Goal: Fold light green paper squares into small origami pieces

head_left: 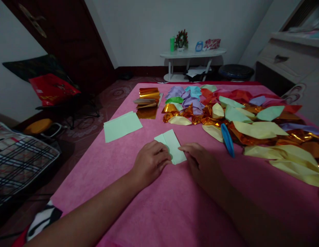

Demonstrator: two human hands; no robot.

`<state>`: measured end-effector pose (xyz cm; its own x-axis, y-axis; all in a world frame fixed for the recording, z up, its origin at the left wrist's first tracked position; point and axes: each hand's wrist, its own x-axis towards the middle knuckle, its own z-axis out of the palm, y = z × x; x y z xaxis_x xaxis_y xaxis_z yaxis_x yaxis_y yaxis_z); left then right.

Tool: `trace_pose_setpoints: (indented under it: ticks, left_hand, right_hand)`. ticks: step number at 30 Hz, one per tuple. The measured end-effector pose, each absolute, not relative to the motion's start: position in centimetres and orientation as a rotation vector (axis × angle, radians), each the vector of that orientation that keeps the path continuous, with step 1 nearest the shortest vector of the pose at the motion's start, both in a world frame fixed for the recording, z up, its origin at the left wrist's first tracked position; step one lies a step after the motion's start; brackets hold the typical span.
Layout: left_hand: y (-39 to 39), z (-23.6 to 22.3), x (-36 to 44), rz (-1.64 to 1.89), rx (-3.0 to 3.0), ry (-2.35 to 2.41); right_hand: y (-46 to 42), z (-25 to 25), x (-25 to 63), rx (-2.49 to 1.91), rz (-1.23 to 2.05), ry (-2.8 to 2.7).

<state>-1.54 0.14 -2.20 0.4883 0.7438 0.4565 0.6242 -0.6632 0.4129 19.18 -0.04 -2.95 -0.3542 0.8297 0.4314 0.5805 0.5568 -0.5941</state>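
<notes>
A small pale green sheet of paper (175,147), folded with a crease along its length, lies on the pink cloth between my hands. My left hand (154,158) has its fingers curled together at the paper's left lower edge. At the right edge, my right hand (197,157) pinches the paper between thumb and forefinger; its other fingers are in shadow. A stack of pale green sheets (122,126) lies up and to the left. Beyond it sit shiny gold foil sheets (148,106), partly bent upward.
Many folded paper pieces in yellow, green, purple, red and gold (257,127) cover the right side of the pink-covered table (110,178). A blue folded piece (227,140) stands near my right hand. A chair holding a red bag (52,89) is at left; a white side table (192,53) stands behind.
</notes>
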Motion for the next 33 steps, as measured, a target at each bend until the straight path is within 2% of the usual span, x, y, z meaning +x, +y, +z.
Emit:
trace_pose_setpoints:
  ticks: [4,13,23,28,33]
  left_hand:
    - [-0.4,-2.1,-0.9,0.831,2.744,1.189]
    - [-2.3,-1.5,-0.5,0.549,2.767,1.277]
    - [-0.9,-3.4,-1.2,1.027,2.497,1.082]
    - [-1.3,-3.0,-1.2,0.997,2.553,1.122]
    - [-2.9,-2.7,-0.9,0.878,2.648,1.163]
  right_hand:
    - [0.2,-2.9,19.4,-1.096,0.460,-2.096]
    - [0.0,-3.1,19.4,-1.089,0.436,-2.126]
    - [0.2,-2.6,19.2,-1.017,0.293,-2.156]
    - [-0.9,-1.6,19.0,-0.949,0.040,-2.205]
    - [-1.1,-2.0,19.3,-0.895,0.183,-2.266]
